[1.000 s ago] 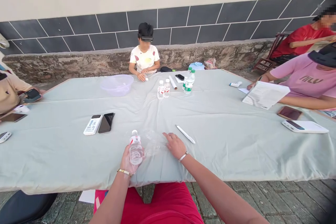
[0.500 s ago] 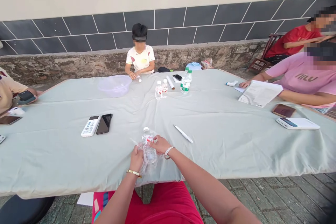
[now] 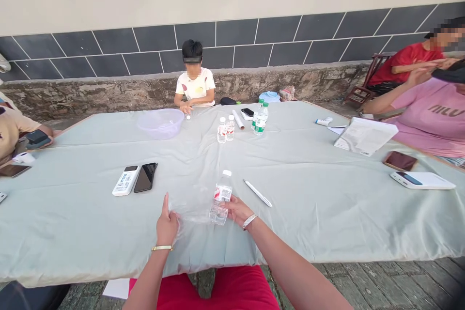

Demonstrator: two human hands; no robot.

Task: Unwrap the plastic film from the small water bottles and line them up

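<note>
My right hand is wrapped round the lower half of a clear water bottle with a white cap and a red and white label, tilted slightly to the right. To its left, my left hand has its thumb pointing up and its fingers curled on crumpled clear plastic film. The film stretches between that hand and the bottle's side; whether it is a bag or a loose sheet is hard to make out. A white pen lies just beyond my right hand.
A white power bank and a black phone lie left of centre. Farther off stand two small bottles, two green-capped bottles and a purple basin. A white box is at right. Several people sit around the cloth-covered table.
My hands have moved apart: the left one leftward with the film, the right one rightward with the bottle. The film no longer surrounds the bottle. The person at right has raised a hand.
</note>
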